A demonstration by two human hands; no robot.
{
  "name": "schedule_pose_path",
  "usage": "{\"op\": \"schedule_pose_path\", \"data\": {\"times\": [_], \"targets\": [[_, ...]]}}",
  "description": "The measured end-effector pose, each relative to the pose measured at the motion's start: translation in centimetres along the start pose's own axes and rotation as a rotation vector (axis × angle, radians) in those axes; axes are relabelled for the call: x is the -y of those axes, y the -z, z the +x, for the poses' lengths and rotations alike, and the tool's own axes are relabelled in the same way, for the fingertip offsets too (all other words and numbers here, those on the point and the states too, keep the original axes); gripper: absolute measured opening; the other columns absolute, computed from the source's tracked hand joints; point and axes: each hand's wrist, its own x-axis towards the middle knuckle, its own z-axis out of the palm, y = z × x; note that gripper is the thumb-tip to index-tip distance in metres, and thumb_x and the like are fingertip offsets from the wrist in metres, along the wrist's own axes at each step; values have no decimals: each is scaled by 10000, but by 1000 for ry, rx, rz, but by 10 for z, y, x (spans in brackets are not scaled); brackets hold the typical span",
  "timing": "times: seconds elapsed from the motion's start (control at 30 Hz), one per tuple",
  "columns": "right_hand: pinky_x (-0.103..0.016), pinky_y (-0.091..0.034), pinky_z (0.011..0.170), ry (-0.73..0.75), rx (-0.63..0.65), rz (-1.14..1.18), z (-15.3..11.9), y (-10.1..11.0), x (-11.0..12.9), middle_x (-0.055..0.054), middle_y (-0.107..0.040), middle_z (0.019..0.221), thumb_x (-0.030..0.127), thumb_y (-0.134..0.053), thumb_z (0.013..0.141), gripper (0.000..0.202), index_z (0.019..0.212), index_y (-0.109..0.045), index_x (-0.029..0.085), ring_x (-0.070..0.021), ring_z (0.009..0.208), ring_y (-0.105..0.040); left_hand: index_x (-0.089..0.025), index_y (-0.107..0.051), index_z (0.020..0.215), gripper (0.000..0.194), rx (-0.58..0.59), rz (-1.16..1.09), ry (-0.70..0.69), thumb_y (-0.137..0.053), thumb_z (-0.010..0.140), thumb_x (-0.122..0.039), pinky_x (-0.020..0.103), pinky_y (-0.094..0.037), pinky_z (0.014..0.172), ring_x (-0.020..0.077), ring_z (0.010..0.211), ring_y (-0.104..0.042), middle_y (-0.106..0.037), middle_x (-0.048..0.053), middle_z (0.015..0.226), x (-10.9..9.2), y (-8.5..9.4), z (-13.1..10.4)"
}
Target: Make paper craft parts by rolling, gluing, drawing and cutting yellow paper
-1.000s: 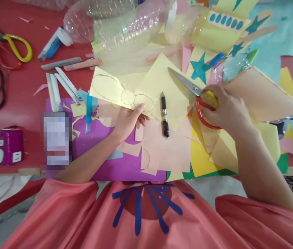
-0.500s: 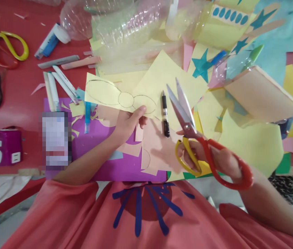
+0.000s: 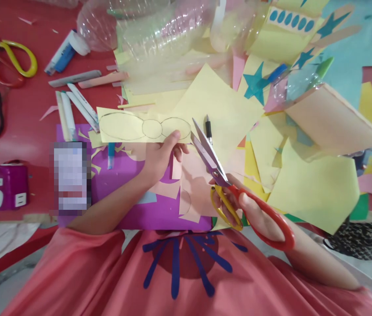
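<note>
My left hand (image 3: 164,156) pinches the lower right part of a pale yellow paper strip (image 3: 120,127), thumb on top and fingers beneath. The strip bears a pencilled or inked bow outline: two long ovals joined by a small round one. In my right hand (image 3: 248,206) is a pair of scissors (image 3: 210,160) with one red and one yellow handle loop. Their blades are slightly parted, and the tips lie close to the strip's right end. Whether they touch the paper I cannot tell. A black pen (image 3: 208,127) lies just behind the blades, partly covered by them.
Markers (image 3: 80,103) lie at left, near a phone (image 3: 70,175) with a blurred screen and a purple box (image 3: 4,186). Another pair of scissors (image 3: 17,59) is at the far left. Yellow sheets (image 3: 320,188), paper scraps, a teal star (image 3: 256,83) and clear plastic (image 3: 169,30) cover the table.
The scissors in my right hand have moved left and slightly down, toward the strip, and their blades have closed a little. My left hand has turned the strip more level and shifted it left.
</note>
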Motion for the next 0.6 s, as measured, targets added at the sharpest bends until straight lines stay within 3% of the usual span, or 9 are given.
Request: {"op": "schedule_pose_path", "data": {"times": [0.1,0.2,0.33,0.47,0.6], "targets": [[-282,-331,401,0,44,48,1,0,-5,30,-501,645,638,-435,913,386,919,-508,259,-101,421,-412,-186,-574,494,568,44,48,36,-526,861,-617,227,-504,599,70,470,-535,-664,12,572,-3,0,-5],[-279,-333,403,-10,41,97,4,0,-7,40,-489,641,628,-412,930,381,977,-499,260,-102,424,-416,-189,-628,511,529,79,175,173,-583,826,-612,232,-521,690,110,611,-634,-697,23,613,-10,-1,-11],[-277,-340,427,17,40,87,7,-1,-6,51,-455,584,628,-393,939,393,929,-490,247,-108,433,-416,-197,-677,562,547,38,273,241,-540,820,-659,252,-502,613,132,622,-623,-719,24,666,-19,-2,-17],[-267,-356,427,30,34,67,8,-1,-11,53,-460,573,668,-340,937,462,941,-497,234,-102,425,-418,-208,-693,619,596,113,338,260,-450,827,-710,242,-502,670,139,717,-629,-733,4,759,-23,0,-19],[-253,-341,398,38,33,72,10,0,-17,55,-469,569,693,-313,930,507,960,-504,225,-90,403,-411,-211,-700,642,629,128,347,313,-411,816,-741,247,-470,616,132,654,-581,-725,7,765,-20,2,-19]]}}
